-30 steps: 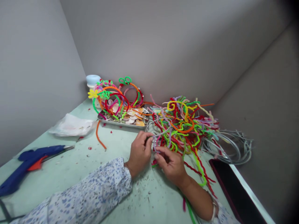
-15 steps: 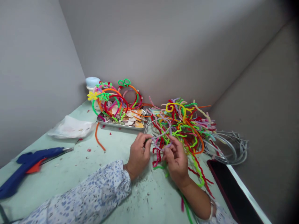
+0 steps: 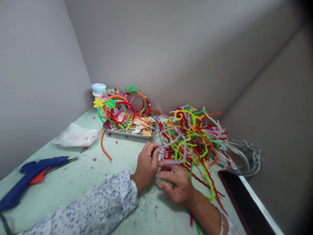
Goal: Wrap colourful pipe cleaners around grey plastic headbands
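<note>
In the middle of the head view, my left hand (image 3: 147, 164) is closed in a pinch on a thin grey wire hoop (image 3: 172, 142). A lavender pipe cleaner (image 3: 185, 148) starts at that pinch and curves out to the right in a loose loop. My right hand (image 3: 178, 185) is just below the loop, fingers apart, with no pipe cleaner visibly gripped. Its fingertips come close to the left hand; whether they touch the lavender strand I cannot tell. Behind both hands lies a tangled heap of colourful pipe cleaners (image 3: 195, 133).
Finished pipe-cleaner hoops (image 3: 121, 106) stand over a metal tray (image 3: 129, 133) of shells. A blue glue gun (image 3: 36, 169) and a plastic bag (image 3: 78, 135) lie on the left. Coiled grey wire (image 3: 246, 160) and a dark phone-like slab (image 3: 244, 202) are on the right.
My right hand has let go of the lavender pipe cleaner and moved down and left, its fingers opening. The strand has sprung into a wider loop. My left hand keeps its pinch.
</note>
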A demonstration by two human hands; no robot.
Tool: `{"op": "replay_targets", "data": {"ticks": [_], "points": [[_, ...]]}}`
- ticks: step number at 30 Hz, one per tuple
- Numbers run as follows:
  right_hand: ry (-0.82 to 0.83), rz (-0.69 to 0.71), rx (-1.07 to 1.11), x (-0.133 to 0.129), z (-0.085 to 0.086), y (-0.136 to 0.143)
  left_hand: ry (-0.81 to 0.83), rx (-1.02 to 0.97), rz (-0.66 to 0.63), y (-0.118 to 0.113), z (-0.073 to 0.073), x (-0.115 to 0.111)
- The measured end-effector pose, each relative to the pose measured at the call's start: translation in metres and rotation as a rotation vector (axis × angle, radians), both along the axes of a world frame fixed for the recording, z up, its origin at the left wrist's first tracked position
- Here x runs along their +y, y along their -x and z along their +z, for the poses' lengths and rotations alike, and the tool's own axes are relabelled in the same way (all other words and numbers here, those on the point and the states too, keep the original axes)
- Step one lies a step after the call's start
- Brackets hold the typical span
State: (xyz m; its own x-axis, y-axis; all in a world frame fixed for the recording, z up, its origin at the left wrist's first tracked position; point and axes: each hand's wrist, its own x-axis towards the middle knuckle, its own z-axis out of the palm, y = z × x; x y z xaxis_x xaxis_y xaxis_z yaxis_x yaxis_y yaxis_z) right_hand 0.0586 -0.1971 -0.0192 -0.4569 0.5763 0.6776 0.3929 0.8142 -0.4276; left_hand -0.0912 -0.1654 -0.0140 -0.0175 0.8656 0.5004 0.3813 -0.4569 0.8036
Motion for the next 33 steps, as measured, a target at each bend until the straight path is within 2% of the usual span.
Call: {"op": "replay_targets", "data": {"ticks": [3, 8, 10, 15, 18, 21, 27, 33], "points": [[0.122, -0.037, -0.036, 0.005, -0.001, 0.003, 0.009, -0.001, -0.014, 0.000, -0.001, 0.000], [0.397, -0.213, 0.230, 0.014, -0.014, 0.001, 0.010, -0.003, -0.087, -0.001, -0.002, -0.002], [0.446, -0.229, 0.300, 0.016, -0.019, 0.000, 0.004, -0.002, -0.121, -0.001, -0.002, -0.002], [0.325, -0.280, 0.283, 0.015, -0.017, 0.001, -0.002, 0.014, -0.155, -0.002, -0.001, -0.002], [0.168, -0.308, 0.230, 0.014, -0.010, 0.001, 0.001, 0.028, -0.171, -0.002, -0.001, -0.002], [0.033, -0.269, 0.172, 0.012, -0.007, 0.000, -0.001, 0.033, -0.182, -0.003, -0.002, -0.002], [-0.068, -0.202, 0.092, 0.011, -0.009, -0.002, -0.016, 0.048, -0.186, -0.003, -0.004, -0.003], [-0.150, -0.194, 0.072, 0.012, -0.007, -0.005, -0.007, 0.062, -0.198, -0.002, -0.003, -0.003]]}}
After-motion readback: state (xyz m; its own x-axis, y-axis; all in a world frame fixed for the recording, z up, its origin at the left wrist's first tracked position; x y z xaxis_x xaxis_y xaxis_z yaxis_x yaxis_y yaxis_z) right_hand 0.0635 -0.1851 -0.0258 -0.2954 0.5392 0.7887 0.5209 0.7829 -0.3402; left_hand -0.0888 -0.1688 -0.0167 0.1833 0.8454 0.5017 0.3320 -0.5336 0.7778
